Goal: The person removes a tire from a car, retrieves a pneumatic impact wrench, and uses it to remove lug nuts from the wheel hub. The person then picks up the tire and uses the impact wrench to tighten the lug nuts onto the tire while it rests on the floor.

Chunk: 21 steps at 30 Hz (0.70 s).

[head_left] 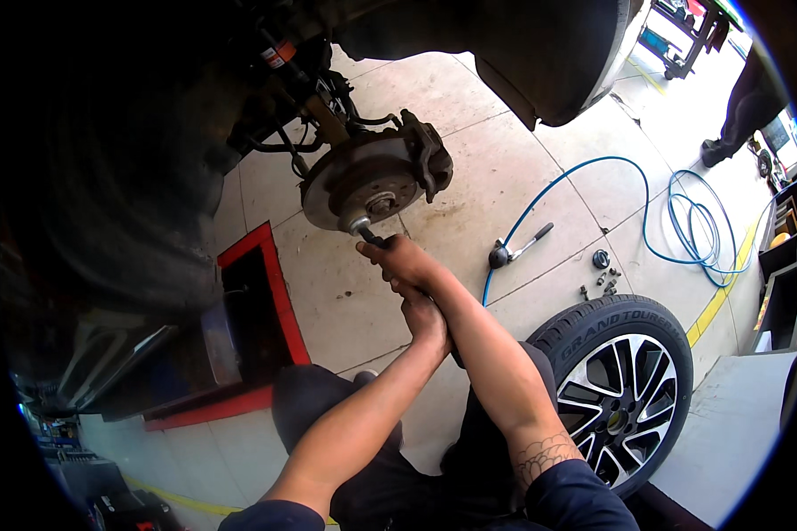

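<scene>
Person crouches on the concrete floor (505, 168) beside a raised car, wheel off. The brake disc (363, 181) hangs bare under the wheel arch, with open floor to its right and a red-edged pit (261, 301) close on its left. Both hands are wrapped around a dark tool (369, 235): right hand (403, 261) nearer the hub, left hand (425, 319) behind it. The tool's long axis runs from the hands up toward the disc's lower edge, its tip touching there. A removed wheel (624, 389) lies by the right knee. A blue hose (682, 221) coils well apart.
</scene>
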Each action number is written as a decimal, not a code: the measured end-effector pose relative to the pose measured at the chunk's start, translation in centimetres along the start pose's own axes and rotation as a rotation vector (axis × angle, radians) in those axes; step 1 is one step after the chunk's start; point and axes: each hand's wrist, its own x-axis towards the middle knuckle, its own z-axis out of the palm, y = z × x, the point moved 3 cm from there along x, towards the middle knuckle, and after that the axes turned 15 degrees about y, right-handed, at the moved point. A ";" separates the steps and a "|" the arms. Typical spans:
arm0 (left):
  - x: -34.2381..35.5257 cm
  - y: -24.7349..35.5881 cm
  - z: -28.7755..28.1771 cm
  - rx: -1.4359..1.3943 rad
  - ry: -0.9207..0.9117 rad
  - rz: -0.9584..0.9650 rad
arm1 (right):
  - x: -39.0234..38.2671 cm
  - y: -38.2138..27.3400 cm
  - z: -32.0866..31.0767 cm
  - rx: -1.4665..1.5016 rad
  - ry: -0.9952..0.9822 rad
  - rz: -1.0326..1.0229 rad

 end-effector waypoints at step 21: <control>-0.1 -0.4 1.9 0.460 0.051 0.233 | 2.8 3.1 -0.3 -0.166 -0.004 0.005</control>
